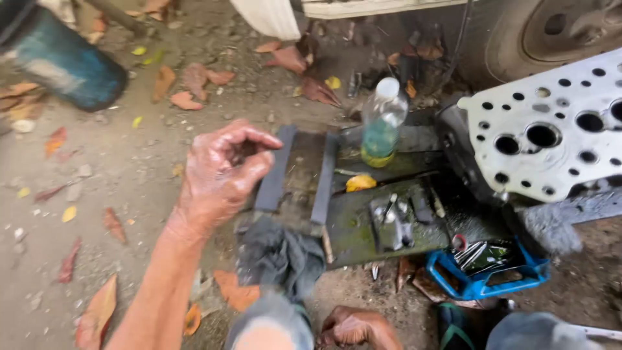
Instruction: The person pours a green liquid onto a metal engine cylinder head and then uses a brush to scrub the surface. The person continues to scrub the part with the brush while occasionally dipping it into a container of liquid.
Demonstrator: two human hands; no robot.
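Single view, worn on your head, looking steeply down and slightly forward at the dirt ground (129,168) in front of you. The camera sits close: your left hand (220,172) fills the centre-left, your right hand (353,326) is cut by the lower edge. The top edge reaches a wheel (564,29). No second view shares the scene.

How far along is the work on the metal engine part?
Done: the grey perforated metal engine part lies removed, bare on the ground. In hand: nothing; the left hand hovers curled above two dark flat bars, the right hand rests low. Left: small metal pieces lie loose.
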